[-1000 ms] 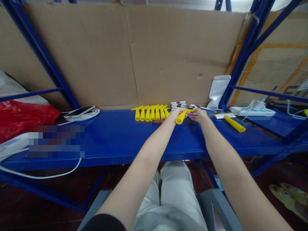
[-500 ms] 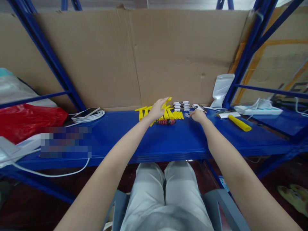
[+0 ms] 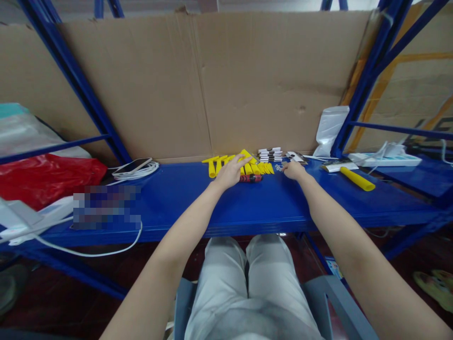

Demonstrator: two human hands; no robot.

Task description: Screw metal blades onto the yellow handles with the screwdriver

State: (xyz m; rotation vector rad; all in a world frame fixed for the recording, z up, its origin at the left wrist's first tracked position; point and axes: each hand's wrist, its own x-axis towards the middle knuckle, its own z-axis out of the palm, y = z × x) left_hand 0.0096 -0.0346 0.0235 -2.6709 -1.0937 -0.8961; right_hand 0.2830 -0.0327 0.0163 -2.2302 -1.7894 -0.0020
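Note:
My left hand (image 3: 228, 174) is closed around a yellow scraper handle (image 3: 249, 156), whose wide flat end shows above the fingers. Beneath and beside it lie more yellow handles (image 3: 212, 168) in a row and several small yellow pieces (image 3: 266, 168). A red and black screwdriver (image 3: 252, 178) lies just in front of them, partly covered by that hand. At the small pile of metal screws (image 3: 278, 167), my right hand (image 3: 293, 170) has its fingertips pinched together; whatever is between them is too small to make out.
Stacked blades in black and white (image 3: 270, 155) stand against the cardboard (image 3: 247, 85). Rightward lies a scraper with a yellow handle (image 3: 357, 179), near a white pouch (image 3: 331, 130) and power strip (image 3: 385, 159). A phone and white cable (image 3: 136, 169) and red bag (image 3: 49, 177) are left.
My left hand has come lower and nearer to me, and the yellow handle has turned so its flat end shows. My right hand stays at the screws. The view has shifted slightly.

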